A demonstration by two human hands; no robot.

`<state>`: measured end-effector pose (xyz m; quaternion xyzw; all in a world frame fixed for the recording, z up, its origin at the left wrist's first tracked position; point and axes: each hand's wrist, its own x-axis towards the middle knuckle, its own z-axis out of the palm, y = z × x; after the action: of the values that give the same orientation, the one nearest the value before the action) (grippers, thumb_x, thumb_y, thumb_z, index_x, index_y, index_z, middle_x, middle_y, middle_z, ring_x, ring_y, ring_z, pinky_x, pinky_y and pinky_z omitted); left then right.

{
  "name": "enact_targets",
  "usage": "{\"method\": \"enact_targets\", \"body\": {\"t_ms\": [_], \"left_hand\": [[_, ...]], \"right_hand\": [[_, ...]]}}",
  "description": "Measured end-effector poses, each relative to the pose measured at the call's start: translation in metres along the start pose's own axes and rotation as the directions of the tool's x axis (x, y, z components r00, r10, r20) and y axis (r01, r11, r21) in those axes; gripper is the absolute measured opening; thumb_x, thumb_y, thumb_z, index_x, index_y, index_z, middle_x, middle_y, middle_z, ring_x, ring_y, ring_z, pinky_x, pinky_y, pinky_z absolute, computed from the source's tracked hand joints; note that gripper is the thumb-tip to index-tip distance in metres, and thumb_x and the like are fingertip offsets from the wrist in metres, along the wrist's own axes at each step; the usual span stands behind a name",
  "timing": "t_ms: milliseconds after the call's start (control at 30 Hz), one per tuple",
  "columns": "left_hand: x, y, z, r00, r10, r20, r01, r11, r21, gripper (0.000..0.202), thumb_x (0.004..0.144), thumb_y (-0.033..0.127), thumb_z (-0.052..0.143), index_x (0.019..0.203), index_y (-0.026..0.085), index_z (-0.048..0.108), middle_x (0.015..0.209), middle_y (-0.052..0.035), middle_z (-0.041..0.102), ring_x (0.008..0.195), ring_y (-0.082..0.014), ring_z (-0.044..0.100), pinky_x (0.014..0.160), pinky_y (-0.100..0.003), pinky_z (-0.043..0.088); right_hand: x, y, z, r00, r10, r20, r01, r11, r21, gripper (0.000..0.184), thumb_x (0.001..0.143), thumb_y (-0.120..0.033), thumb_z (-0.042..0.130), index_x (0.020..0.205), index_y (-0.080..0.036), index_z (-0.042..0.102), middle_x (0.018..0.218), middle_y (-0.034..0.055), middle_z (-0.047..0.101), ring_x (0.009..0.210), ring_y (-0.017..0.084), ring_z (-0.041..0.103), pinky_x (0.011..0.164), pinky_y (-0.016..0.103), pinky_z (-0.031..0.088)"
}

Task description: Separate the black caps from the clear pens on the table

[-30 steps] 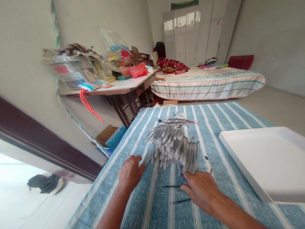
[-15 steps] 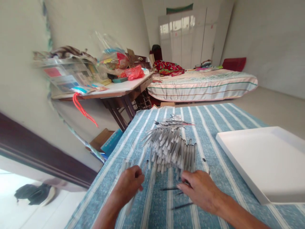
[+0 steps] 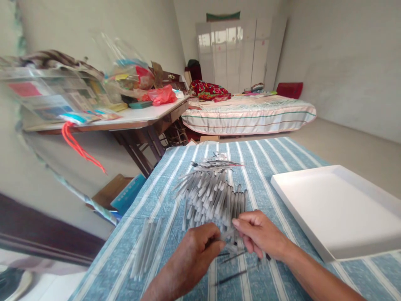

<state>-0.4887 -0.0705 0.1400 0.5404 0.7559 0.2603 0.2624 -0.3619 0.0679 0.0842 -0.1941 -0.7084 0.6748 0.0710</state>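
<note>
A pile of grey, translucent pens [image 3: 203,194] lies on the striped cloth in front of me. My left hand [image 3: 199,253] is closed just below the pile, thumb and forefinger around a translucent pen [image 3: 228,238]. Right beside it, my right hand [image 3: 263,236] pinches thumb and forefinger together at the pile's lower right edge; what they grip is hidden. Thin dark sticks [image 3: 231,276], like pen refills, lie beneath the hands. A small black piece [image 3: 267,256] shows below my right fingers. Off to the left, several pens [image 3: 146,248] lie side by side.
The blue striped cloth [image 3: 175,184] covers the table. A shallow white tray [image 3: 322,225] stands at the right. More thin dark and red sticks [image 3: 219,164] lie behind the pile. A cluttered side table [image 3: 138,119] stands left, and a bed [image 3: 250,115] beyond.
My left hand has moved right, from the pens at the left to beside my right hand. My right hand has shifted slightly up toward the pile. The view has turned a little to the right.
</note>
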Motion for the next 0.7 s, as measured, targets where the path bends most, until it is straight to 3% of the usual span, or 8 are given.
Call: {"method": "enact_targets", "body": {"t_ms": [100,267,500,633,700], "left_hand": [[0.008,0.000,-0.001,0.999,0.040,0.017,-0.040,0.999,0.003,0.020,0.081,0.026,0.043,0.063,0.017,0.044,0.059,0.0058,0.042,0.057,-0.0083,0.040,0.054,-0.020,0.027],[0.018,-0.005,0.003,0.998,0.038,0.047,-0.038,0.999,-0.003,0.020,0.082,0.028,0.043,0.066,0.017,0.048,0.059,0.0060,0.042,0.057,-0.0082,0.040,0.055,-0.020,0.027],[0.021,-0.009,0.007,0.997,0.039,0.067,-0.040,0.999,0.014,0.020,0.081,0.028,0.042,0.065,0.017,0.048,0.060,0.0054,0.043,0.058,-0.0088,0.042,0.055,-0.020,0.028],[0.022,-0.007,0.007,0.998,0.016,0.066,-0.018,0.999,0.037,0.020,0.080,0.026,0.041,0.063,0.017,0.046,0.059,0.0051,0.043,0.058,-0.0091,0.043,0.054,-0.020,0.027],[0.022,-0.007,0.008,0.998,0.006,0.055,-0.009,0.999,0.040,0.020,0.080,0.026,0.041,0.062,0.017,0.046,0.059,0.0051,0.043,0.058,-0.0090,0.043,0.054,-0.020,0.028]], "right_hand": [[0.001,0.002,-0.007,0.999,-0.048,0.019,0.045,0.994,0.097,0.039,0.082,-0.048,0.046,0.059,-0.016,0.044,0.040,-0.0049,0.053,0.024,0.004,0.039,0.026,0.012,0.022],[0.004,0.001,-0.017,0.994,-0.104,0.039,0.097,0.984,0.150,0.032,0.073,-0.045,0.059,0.075,-0.014,0.052,0.056,-0.0014,0.061,0.041,0.009,0.058,0.038,0.016,0.040],[0.008,0.010,-0.017,1.000,-0.024,-0.010,0.025,0.999,0.027,0.042,0.080,-0.052,0.045,0.063,-0.015,0.047,0.045,-0.0029,0.056,0.029,0.006,0.048,0.030,0.014,0.029],[0.007,0.008,-0.017,0.997,-0.050,0.054,0.045,0.995,0.093,0.034,0.076,-0.048,0.055,0.078,-0.015,0.048,0.058,-0.0021,0.062,0.040,0.009,0.058,0.038,0.015,0.039],[0.007,0.008,-0.017,0.998,-0.031,0.048,0.027,0.997,0.078,0.035,0.076,-0.050,0.053,0.078,-0.015,0.049,0.057,-0.0023,0.061,0.039,0.008,0.057,0.037,0.015,0.038]]}}
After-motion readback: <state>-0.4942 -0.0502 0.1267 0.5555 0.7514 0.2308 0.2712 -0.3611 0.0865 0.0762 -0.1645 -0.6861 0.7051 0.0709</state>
